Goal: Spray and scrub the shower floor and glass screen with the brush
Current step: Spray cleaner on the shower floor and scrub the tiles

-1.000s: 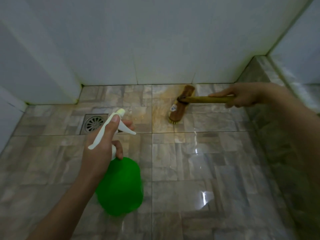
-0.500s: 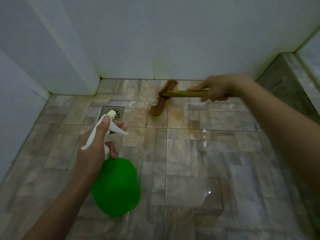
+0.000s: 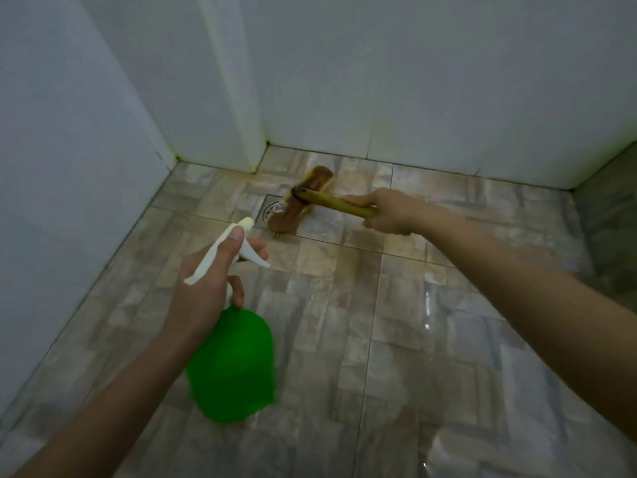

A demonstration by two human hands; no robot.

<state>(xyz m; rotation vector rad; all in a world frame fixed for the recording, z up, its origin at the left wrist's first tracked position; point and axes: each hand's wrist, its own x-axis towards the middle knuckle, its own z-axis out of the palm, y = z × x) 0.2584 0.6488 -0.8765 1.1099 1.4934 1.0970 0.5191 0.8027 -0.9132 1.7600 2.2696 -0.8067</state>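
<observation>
1. The right hand (image 3: 389, 210) was closed round the yellowish handle of a long-handled brown wooden scrubbing brush (image 3: 300, 201).
2. The brush head lay bristles-down on the shower floor (image 3: 413, 339), close to the far left corner. It overlapped the right side of a square metal drain (image 3: 271, 209).
3. The left hand (image 3: 210, 281) gripped a green plastic spray bottle (image 3: 234, 363) by its white trigger head, over the left half of the floor. The thumb lay along the top, fingers wrapped the neck, and one finger sat by the trigger. The nozzle pointed towards the drain and brush; no spray could be seen.
4. The mottled brown-grey tiles showed bright, glossy reflections near the near right corner, which suggested wet floor there. Orange-brown staining showed along the far edge, around the brush.
5. Plain white walls (image 3: 413, 81) met the far and left edges, and a stone-look kerb (image 3: 606, 215) ran along the right edge.
6. Judged from this, floor scrubbing was under way at the drain corner, with the stained strip not yet clean. Whether the near tiles were scrubbed could not be told.
7. No glass screen could be picked out, so that half of the job looked to be left.
</observation>
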